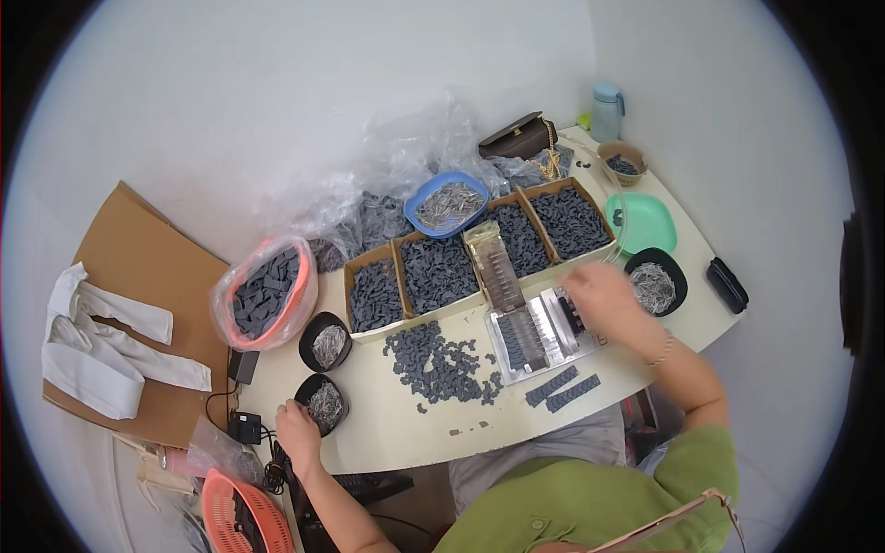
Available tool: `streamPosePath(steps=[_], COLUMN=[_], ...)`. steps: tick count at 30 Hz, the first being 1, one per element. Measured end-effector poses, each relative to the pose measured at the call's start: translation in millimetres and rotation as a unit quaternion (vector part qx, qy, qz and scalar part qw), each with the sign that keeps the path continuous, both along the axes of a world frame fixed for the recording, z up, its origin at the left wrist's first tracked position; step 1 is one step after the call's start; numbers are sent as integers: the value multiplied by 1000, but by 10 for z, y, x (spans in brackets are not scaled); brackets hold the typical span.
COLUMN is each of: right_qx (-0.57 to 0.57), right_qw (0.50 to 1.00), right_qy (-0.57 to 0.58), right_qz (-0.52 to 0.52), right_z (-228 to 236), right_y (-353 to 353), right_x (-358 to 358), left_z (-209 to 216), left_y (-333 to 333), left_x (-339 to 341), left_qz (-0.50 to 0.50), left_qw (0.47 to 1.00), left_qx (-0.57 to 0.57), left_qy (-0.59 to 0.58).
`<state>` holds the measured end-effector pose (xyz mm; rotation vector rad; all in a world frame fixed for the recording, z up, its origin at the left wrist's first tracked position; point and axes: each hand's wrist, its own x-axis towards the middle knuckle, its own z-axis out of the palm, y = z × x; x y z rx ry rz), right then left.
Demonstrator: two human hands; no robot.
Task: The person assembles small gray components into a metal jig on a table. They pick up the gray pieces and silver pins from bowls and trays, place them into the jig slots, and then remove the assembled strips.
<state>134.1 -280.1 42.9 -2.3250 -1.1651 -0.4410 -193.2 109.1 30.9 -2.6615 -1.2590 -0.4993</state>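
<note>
Left hand [297, 426] sits at the small black bowl [323, 403] of metal pins, left of the loose pile of grey parts [441, 361]; can't tell its grip. Right hand [599, 293] hovers blurred over the metal jig tray [539, 334] right of that pile, fingers curled, so everything's within easy reach.

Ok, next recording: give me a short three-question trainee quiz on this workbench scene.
1. True or false: the left hand is at a small black bowl of thin metal pins.
2. Multiple choice: the right hand is over which item? A) the green plastic plate B) the clear plastic jig tray C) the blue bowl of metal pins
3. Fill in: the loose pile of dark grey plastic pieces lies on the table in front of a row of ____ boxes.

Key: 1 true; 2 B; 3 cardboard.
</note>
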Motion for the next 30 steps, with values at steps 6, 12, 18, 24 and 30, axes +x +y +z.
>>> streamPosePath(steps=[6,12,18,24,30], right_qx=[-111,-73,-38,-51,19], right_qw=[978,989,988,982,997], right_qy=[66,63,82,56,1], right_qz=[-165,-115,-125,-174,75], right_z=[94,-90,34,42,-43], right_y=[-1018,-1042,-1113,-993,-366], right_x=[248,332,264,271,-32], left_z=[55,-83,-278,-245,-369], left_y=[-292,-1646,-2085,-2148,-2160], left_x=[375,1530,1872,1793,1574], left_qz=[-146,-500,-550,-557,-554], left_qw=[978,801,804,814,831], left_qx=[-55,-285,-174,-122,-34], left_qy=[-139,-163,-143,-114,-40])
